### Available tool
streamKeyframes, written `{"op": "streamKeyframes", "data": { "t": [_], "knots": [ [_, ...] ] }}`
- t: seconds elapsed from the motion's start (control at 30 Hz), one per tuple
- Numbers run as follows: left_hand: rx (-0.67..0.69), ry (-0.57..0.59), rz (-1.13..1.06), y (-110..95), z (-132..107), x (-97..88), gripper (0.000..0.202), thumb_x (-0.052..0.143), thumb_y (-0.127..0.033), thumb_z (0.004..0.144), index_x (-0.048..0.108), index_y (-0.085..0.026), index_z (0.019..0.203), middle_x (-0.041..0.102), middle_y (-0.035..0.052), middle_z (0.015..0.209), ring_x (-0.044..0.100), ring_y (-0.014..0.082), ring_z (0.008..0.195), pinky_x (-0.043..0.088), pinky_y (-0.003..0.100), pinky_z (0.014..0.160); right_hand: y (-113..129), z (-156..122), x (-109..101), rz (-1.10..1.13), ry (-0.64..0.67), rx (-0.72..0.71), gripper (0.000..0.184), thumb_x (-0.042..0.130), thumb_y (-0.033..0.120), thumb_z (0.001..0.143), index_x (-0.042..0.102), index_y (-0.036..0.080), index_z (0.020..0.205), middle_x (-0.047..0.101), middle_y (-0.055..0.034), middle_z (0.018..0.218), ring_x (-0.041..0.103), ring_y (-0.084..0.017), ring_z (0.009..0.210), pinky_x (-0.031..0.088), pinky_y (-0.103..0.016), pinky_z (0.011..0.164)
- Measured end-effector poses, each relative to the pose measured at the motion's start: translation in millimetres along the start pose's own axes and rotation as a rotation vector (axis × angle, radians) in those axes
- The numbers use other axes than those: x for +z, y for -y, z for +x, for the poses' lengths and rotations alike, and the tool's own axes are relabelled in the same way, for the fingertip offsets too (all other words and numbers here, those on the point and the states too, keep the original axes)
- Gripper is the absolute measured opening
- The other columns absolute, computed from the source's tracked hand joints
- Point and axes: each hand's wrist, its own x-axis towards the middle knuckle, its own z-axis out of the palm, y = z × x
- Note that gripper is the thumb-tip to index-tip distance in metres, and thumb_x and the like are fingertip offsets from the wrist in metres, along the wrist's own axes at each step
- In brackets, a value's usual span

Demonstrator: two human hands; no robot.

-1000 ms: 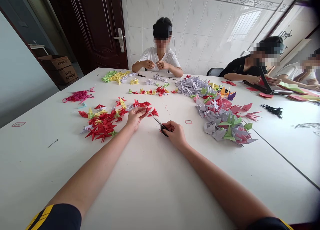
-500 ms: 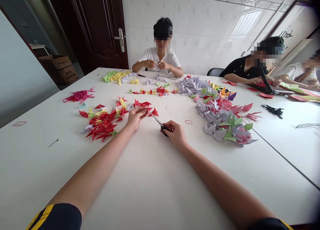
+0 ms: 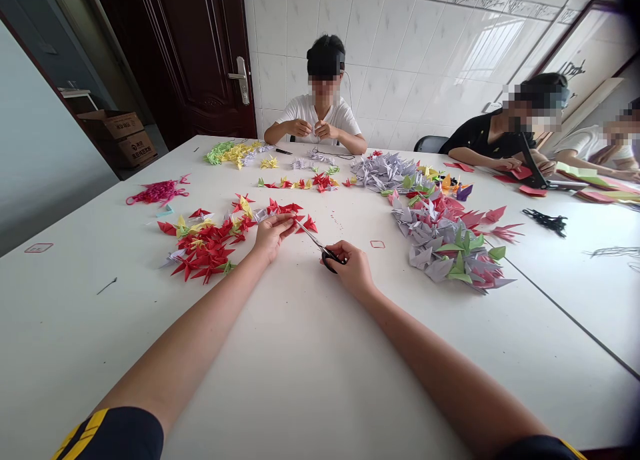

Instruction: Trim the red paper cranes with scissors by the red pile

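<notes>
In my right hand [image 3: 351, 268] is a pair of scissors [image 3: 317, 243] with black handles, its blades pointing up and left. The blade tips reach the fingertips of my left hand [image 3: 273, 237]. That hand is closed in a pinch; what lies between its fingers is too small to make out. Red folded paper cranes [image 3: 206, 250], mixed with some yellow, green and pale ones, lie in a heap beside my left hand. Another red crane [image 3: 308, 225] sits just beyond the scissors.
To the right is a large heap of pale purple, pink and green cranes [image 3: 440, 247]. A pink tangle [image 3: 159, 191] lies at left, black cords [image 3: 546, 222] at right. Across the table sits a person [image 3: 320, 107]; another [image 3: 487, 137] is beside a black paper cutter [image 3: 533, 163].
My hands and the scissors have hardly moved. At the right, the co-worker in black has shifted their hands by the cutter, and a red paper piece now shows there.
</notes>
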Motion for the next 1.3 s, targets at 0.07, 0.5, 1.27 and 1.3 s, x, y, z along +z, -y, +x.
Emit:
{"op": "streamKeyframes", "data": {
  "t": [0.07,0.5,1.27,1.3],
  "knots": [
    [-0.002,-0.011,-0.006,-1.3,-1.3,1.7,0.018,0.079,-0.008,0.062,0.073,-0.013,0.079,0.072,0.0062,0.084,0.068,0.0147,0.079,0.053,0.039,0.094,-0.2,0.1,0.0,-0.003,0.001,0.001,0.016,0.064,0.028,0.072,0.067,0.024,0.088,0.072,-0.0007,0.074,0.056,-0.017,0.067,0.045,-0.029,0.065],
    [-0.002,-0.005,0.007,-0.4,-0.9,0.9,0.020,0.079,-0.011,0.062,0.072,-0.012,0.081,0.072,0.0069,0.083,0.069,0.0165,0.083,0.052,0.038,0.095,1.1,-0.2,-0.4,-0.011,0.007,0.004,0.016,0.062,0.027,0.073,0.067,0.024,0.089,0.073,-0.0003,0.075,0.057,-0.017,0.068,0.044,-0.029,0.065],
    [0.042,0.013,0.125,5.1,1.4,0.7,0.022,0.080,-0.022,0.060,0.070,-0.014,0.079,0.071,0.0047,0.084,0.065,0.0138,0.077,0.054,0.038,0.089,-5.5,0.7,2.1,-0.094,-0.055,-0.062,0.019,0.058,0.023,0.071,0.068,0.022,0.087,0.071,-0.0012,0.076,0.055,-0.017,0.067,0.043,-0.029,0.065],
    [0.043,0.009,0.126,5.0,1.3,0.9,0.022,0.080,-0.022,0.060,0.070,-0.014,0.078,0.071,0.0048,0.084,0.066,0.0141,0.077,0.054,0.038,0.089,-5.9,0.6,2.5,-0.104,-0.060,-0.068,0.019,0.057,0.023,0.071,0.068,0.022,0.087,0.071,-0.0012,0.076,0.054,-0.017,0.067,0.042,-0.029,0.065]
  ]
}}
